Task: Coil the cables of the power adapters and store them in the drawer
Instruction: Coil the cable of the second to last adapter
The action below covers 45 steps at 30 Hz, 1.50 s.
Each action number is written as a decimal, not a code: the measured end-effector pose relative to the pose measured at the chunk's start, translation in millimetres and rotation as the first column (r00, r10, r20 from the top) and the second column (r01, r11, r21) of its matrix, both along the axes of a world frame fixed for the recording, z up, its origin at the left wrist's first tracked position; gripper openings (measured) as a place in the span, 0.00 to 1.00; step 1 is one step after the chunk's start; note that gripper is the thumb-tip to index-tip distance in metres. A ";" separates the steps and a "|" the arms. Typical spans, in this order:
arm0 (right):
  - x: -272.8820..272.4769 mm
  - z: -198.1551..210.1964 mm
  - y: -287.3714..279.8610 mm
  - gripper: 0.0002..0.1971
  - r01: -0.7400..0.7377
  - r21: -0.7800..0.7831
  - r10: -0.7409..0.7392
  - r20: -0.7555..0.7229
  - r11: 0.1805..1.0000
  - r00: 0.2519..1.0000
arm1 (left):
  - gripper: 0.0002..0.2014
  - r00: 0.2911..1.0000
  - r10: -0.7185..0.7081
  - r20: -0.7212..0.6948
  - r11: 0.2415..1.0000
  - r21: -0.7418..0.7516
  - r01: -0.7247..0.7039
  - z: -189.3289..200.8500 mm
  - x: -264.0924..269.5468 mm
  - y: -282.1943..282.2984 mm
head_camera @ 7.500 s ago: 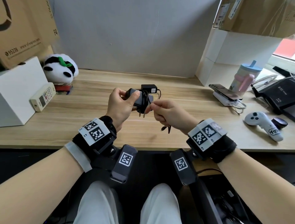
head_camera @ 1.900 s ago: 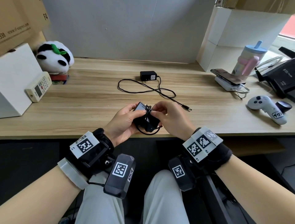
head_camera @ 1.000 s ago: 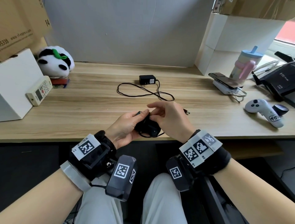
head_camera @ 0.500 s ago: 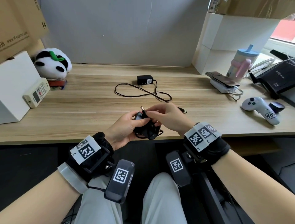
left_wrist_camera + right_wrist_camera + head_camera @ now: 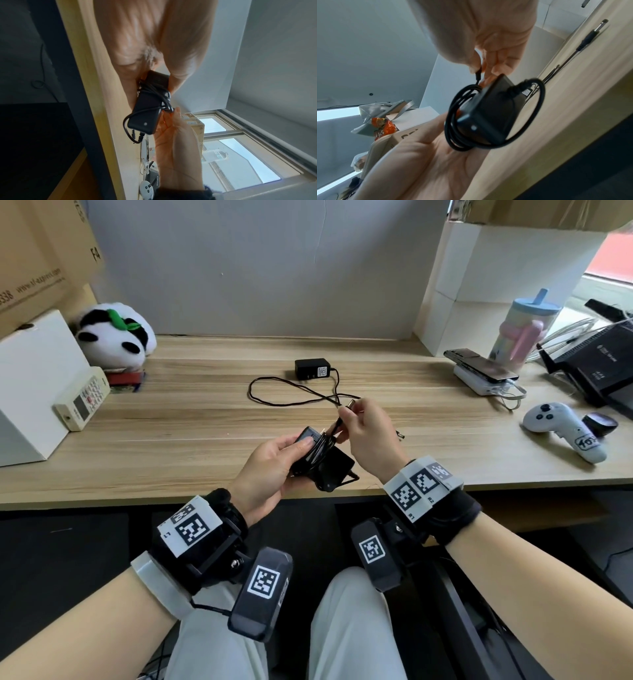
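A black power adapter (image 5: 325, 462) (image 5: 145, 112) (image 5: 488, 113) with its cable wound around the body sits in my left hand (image 5: 270, 467), thumb on top, above the desk's front edge. My right hand (image 5: 363, 426) pinches the cable's plug end (image 5: 350, 405) (image 5: 478, 73) just above the adapter. A second black adapter (image 5: 311, 369) lies farther back on the desk, its loose cable (image 5: 274, 398) looping toward my hands, with the barrel plug (image 5: 400, 435) (image 5: 589, 36) beside my right wrist. No drawer shows in any view.
A wooden desk (image 5: 191, 433) holds a white box (image 5: 30, 392) with a remote (image 5: 84, 398) and a panda plush (image 5: 116, 337) at left. At right are a phone on a power bank (image 5: 483, 373), a cup (image 5: 524, 333), a white controller (image 5: 565, 429) and a router (image 5: 596, 371).
My right hand has lifted the cable end up and away from the adapter, drawing the last stretch of cable taut. The left hand still holds the wrapped adapter, raised slightly over the desk edge.
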State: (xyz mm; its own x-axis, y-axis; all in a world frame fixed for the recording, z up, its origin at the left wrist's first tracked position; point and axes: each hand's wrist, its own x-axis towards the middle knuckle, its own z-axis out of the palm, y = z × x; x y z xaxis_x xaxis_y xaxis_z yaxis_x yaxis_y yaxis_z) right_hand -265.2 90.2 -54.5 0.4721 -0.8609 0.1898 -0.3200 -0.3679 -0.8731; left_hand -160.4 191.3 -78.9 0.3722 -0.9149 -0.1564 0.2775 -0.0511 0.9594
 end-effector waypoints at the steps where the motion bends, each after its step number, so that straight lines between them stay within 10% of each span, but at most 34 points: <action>1: 0.9 -1.5 0.6 0.07 0.017 -0.001 -0.017 0.015 1.000 1.000 | 0.14 1.000 0.007 -0.010 1.000 -0.001 -0.007 -0.9 0.4 -0.2; 15: 2.9 -8.4 5.0 0.05 0.142 -0.144 -0.116 0.173 0.979 0.978 | 0.06 0.969 0.212 -0.124 0.977 0.046 -0.208 -0.7 2.4 -9.1; 21: -0.6 -4.6 -0.4 0.03 0.143 -0.023 -0.132 0.265 0.989 0.955 | 0.13 0.979 0.191 0.070 0.982 0.005 -0.191 -2.7 4.4 -11.4; 31: -0.6 -3.3 -9.9 0.06 0.086 0.383 -0.248 0.397 0.920 0.883 | 0.07 0.993 0.118 0.009 0.991 -0.067 -0.118 0.0 1.5 -11.6; 40: -30.9 -10.6 -14.3 0.04 0.110 -0.051 -0.109 0.038 0.993 0.993 | 0.14 1.000 -0.012 -0.008 1.000 -0.024 0.012 -1.3 -13.0 -11.9; 45: -74.4 -10.0 -7.9 0.12 0.024 0.081 -0.025 0.007 0.996 1.000 | 0.16 0.990 -0.128 0.054 0.992 -0.001 0.128 5.8 -35.5 -19.5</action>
State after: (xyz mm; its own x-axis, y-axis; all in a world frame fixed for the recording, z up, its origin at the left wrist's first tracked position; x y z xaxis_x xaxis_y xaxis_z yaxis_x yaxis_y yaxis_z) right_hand -339.6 82.2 -64.5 0.4495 -0.8849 0.1222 -0.3211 -0.2877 -0.9023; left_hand -195.9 171.8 -73.1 0.2598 -0.9562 -0.1352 0.2174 -0.0785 0.9729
